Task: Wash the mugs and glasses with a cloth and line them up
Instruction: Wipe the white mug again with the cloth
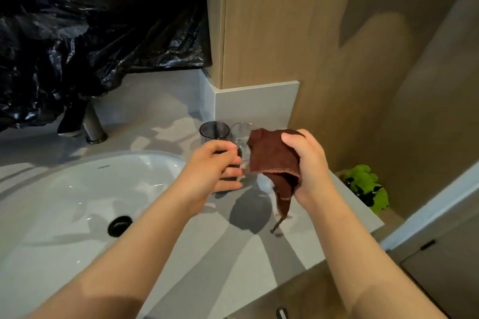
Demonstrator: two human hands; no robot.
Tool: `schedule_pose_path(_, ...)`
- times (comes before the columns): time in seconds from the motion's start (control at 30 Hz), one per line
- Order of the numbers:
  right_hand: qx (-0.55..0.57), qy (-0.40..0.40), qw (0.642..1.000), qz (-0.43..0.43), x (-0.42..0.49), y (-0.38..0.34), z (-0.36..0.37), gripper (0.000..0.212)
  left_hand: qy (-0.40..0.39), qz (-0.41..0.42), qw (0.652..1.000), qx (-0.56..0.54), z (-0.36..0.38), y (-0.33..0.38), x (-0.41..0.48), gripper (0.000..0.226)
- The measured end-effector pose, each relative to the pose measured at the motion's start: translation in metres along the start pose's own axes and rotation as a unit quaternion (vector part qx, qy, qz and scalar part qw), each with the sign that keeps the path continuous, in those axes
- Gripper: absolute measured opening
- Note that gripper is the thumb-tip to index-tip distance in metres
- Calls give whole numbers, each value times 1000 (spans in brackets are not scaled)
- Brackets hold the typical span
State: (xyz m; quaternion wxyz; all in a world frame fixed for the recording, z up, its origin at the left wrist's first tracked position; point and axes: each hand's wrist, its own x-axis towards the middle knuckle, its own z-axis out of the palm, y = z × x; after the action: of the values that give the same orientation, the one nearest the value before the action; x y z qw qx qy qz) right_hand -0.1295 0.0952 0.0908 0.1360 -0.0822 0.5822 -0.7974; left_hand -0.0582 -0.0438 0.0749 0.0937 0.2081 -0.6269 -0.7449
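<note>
Because the left hand [211, 171] wraps most of it, the dark tumbler [230, 173] shows only as dark patches between the fingers, and its rim and base are hard to make out; it sits over the worktop [233, 254] just right of the sink [90, 189], though whether it stands on the surface or is lifted cannot be told. Behind it, near the worktop's back right corner against the upstand, a smoky glass [213, 131] and a clear glass [241, 128] stand side by side, the clear one partly covered by the cloth [272, 160]. A pale glint below the cloth may be more glass, but it is too blurred to say. Black plastic sheeting [90, 21] hides the top of the tap [92, 124] at the back left. A green plant [368, 184] shows beyond the right edge. The left hand's fingers curl round the tumbler and grip it. The right hand [308, 166], just beside it, clutches the brown cloth, bunched in curled fingers, with one corner hanging down toward the worktop.
</note>
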Motion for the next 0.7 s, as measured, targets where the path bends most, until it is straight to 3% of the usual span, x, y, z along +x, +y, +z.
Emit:
schedule_pose_path(0.13,-92,102,990,-38,5,2,-48,27,12,6,994,109,34,-26,13,13)
schedule_pose_path(0.23,-223,166,960,-39,10,16,-74,25,33,-3,980,195,53,-50,24,8)
schedule_pose_path(0.37,-366,172,914,-20,22,43,-94,22,31,-53,963,264,71,-68,35,17)
schedule_pose_path(0.57,-386,117,915,22,32,69,-101,21,13,-53,986,156,81,-77,41,29)
schedule_pose_path(0.7,-304,116,945,19,32,66,-102,20,29,-28,992,116,79,-79,38,33)
